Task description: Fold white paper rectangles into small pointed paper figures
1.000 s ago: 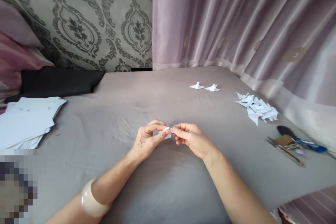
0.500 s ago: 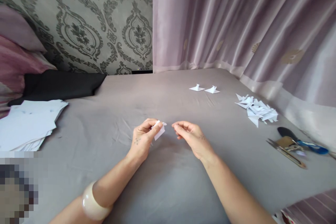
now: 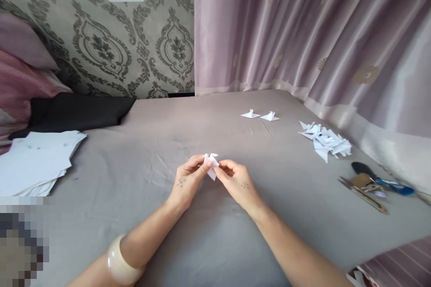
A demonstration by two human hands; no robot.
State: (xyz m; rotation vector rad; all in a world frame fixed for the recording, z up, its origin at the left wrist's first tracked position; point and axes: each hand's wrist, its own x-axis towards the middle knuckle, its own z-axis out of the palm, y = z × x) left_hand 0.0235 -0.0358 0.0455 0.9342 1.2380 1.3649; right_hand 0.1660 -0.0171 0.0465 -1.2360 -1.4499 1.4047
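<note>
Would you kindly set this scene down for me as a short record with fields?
Left hand: pinches folded paper, thumb on top
Right hand: thumb and fingers at the paper's right edge
Paper figures: two, side by side, beyond the hands
Pile: more folded white pieces, heaped at right
Sheets: white, stacked at far left
Bangle: pale, on the left forearm
Surface: grey cloth, slightly wrinkled

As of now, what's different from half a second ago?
The right hand, then apart from the small folded paper, has closed in leftward and taken hold of its edge. The left hand shifted slightly right, still gripping it. Unchanged: paired folded pieces, folded pile, paper stack.
</note>
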